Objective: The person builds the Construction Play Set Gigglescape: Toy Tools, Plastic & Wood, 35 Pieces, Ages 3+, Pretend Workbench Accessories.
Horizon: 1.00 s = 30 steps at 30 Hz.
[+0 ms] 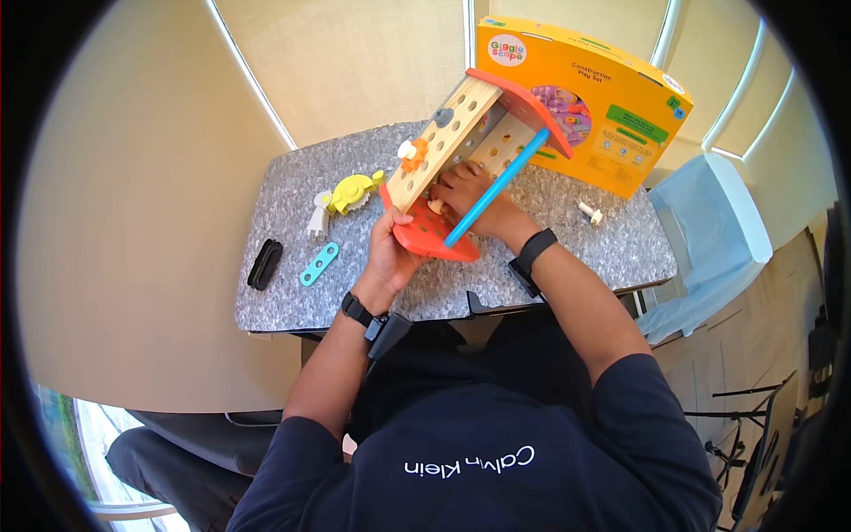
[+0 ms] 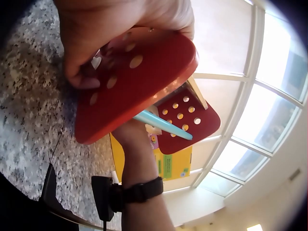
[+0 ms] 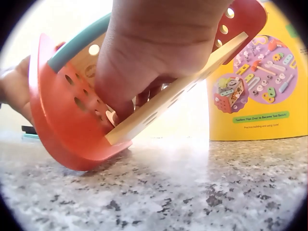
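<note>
left hand point(image 1: 393, 253) grips the near red panel point(image 1: 439, 246) of a toy toolbox point(image 1: 450, 135), thumb laid over the panel's edge. right hand point(image 1: 470, 197) reaches inside the toolbox, passing below the blue rod point(image 1: 496, 188) as seen from the head, fingers partly hidden; whether they pinch anything cannot be determined.

position: the toolbox is held tilted above the table point(image 1: 567, 253), its long axis running from the left hand, close to the person, out to the far right toward the yellow carton point(image 1: 612, 115). the blue rod lies along that same axis.

governing relation, in judgement: a pale knob point(image 1: 435, 206) sits at the inner side of the near red panel, on the body side of the right hand and toward the left. right fingertips are nearest, just beside or touching it; the left hand is outside the panel.

also noted: an orange gear point(image 1: 413, 157) and a grey knob point(image 1: 442, 117) on the outer slat; a teal strip point(image 1: 319, 264) to the left; a white bolt point(image 1: 590, 213) to the right.
</note>
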{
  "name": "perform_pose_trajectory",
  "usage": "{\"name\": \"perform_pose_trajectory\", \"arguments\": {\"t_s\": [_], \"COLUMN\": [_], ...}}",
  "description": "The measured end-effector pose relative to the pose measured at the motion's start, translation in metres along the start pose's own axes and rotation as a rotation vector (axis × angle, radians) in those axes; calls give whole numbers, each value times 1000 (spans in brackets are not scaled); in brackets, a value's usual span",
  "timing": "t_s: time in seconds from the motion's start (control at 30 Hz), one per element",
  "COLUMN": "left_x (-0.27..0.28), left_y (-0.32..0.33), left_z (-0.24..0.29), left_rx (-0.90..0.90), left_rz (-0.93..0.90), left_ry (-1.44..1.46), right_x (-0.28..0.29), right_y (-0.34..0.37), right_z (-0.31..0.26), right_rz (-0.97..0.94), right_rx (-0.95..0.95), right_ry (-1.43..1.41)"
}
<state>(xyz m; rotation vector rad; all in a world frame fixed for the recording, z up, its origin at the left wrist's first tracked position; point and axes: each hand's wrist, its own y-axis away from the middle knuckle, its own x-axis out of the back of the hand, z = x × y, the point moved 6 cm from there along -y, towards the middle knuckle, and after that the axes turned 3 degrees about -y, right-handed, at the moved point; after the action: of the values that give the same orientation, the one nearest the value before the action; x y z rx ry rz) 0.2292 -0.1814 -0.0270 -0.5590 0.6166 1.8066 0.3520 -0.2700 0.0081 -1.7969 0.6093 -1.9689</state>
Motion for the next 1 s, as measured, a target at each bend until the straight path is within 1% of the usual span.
{"name": "perform_pose_trajectory", "arguments": {"t_s": [0.13,0.2,0.23,0.33,0.4,0.53,0.6,0.73,0.8,0.93,1.0], "left_x": [2,0,1,1,-3,-10,-4,-4,-3,0,1], "left_y": [-1,1,0,-1,1,5,3,-3,-1,-1,0], "left_z": [-1,0,0,-1,1,4,1,-1,0,-1,-1], "left_rx": [-15,-19,-19,1,4,-1,17,6,9,28,1], "left_rz": [-6,-5,-4,-15,-15,-46,-25,-82,-42,-52,-42], "left_ry": [1,-8,-8,5,-3,23,29,73,61,68,54], "right_x": [-8,-5,-4,1,0,-9,-10,3,0,-5,-9], "right_y": [-2,-4,-4,-2,-1,-2,-4,-1,-2,-4,-7], "right_z": [3,2,0,1,3,3,3,0,2,5,6], "right_rz": [-32,55,55,30,-18,4,-14,12,-37,-35,-70], "right_rx": [-33,-78,-79,-93,-54,-44,-114,-87,-83,-69,-100], "right_ry": [-25,-7,-8,-47,-82,-28,15,-70,-100,-100,-84]}}
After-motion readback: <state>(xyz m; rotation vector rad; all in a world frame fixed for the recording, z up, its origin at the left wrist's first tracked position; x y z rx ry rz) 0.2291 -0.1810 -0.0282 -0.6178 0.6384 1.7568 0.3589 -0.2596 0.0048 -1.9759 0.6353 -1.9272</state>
